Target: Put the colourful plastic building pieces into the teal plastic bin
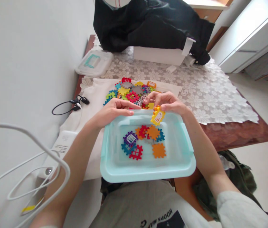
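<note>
My right hand point(169, 103) pinches a yellow interlocking tile point(158, 116) with a white window piece in it, held over the far rim of a pale aqua plastic bin point(148, 175). At the bin's far left rim is my left hand point(118, 109), fingers stretched out, with nothing seen in it. Several notched tiles lie inside the bin: an orange tile point(159, 150), a red frame tile point(136, 152), a purple tile point(130, 138) with a white window, and blue ones. Beyond both hands spreads a heap of colourful tiles point(124, 91), partly hidden by my fingers.
A clear lid point(94, 63) with a teal handle rests at the back left. Black earphones point(77, 103) and a white cable point(60, 158) are on the left. At the back, black cloth point(148, 25) drapes over a white box point(157, 56). White window pieces point(185, 91) lie on the lace cloth.
</note>
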`<state>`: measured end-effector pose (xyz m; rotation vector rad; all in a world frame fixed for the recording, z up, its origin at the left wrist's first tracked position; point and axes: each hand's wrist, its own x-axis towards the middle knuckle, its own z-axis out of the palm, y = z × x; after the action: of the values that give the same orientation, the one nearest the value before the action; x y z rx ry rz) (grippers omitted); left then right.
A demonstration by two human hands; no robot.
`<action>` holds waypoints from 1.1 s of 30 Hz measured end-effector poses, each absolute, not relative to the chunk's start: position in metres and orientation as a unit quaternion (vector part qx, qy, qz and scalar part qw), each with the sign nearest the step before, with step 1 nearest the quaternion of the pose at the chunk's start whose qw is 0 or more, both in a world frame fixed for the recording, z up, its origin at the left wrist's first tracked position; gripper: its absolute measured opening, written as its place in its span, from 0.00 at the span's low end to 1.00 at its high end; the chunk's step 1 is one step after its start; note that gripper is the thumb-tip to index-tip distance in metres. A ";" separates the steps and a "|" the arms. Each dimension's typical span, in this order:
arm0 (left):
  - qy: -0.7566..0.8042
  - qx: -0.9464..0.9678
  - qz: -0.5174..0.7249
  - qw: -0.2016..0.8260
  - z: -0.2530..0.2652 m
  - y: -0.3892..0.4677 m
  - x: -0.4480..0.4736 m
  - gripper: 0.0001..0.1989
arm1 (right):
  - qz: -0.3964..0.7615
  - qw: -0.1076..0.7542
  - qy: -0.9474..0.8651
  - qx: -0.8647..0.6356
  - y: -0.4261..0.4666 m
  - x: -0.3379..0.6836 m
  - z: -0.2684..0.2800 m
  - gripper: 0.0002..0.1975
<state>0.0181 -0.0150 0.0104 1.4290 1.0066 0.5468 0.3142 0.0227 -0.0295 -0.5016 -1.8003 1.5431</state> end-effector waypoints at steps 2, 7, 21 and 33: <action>0.433 0.618 0.239 0.610 0.010 -0.015 0.018 0.21 | 0.602 0.321 -0.708 -0.182 0.022 0.313 -0.027 0.19; 0.434 0.599 0.235 0.631 0.011 -0.016 0.019 0.23 | 0.523 0.377 -0.721 -0.252 0.025 0.307 -0.032 0.23; 0.438 0.591 0.224 0.639 0.010 -0.015 0.018 0.23 | 0.174 0.281 -0.801 -0.499 0.048 0.304 -0.089 0.26; 0.436 0.591 0.221 0.641 0.009 -0.015 0.016 0.24 | 0.234 0.391 -0.764 -0.457 0.048 0.299 -0.089 0.30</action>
<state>0.0161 -0.0146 0.0088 1.3475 0.9946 0.5028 0.2993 0.0479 -0.0888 -1.1607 -1.9406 0.5957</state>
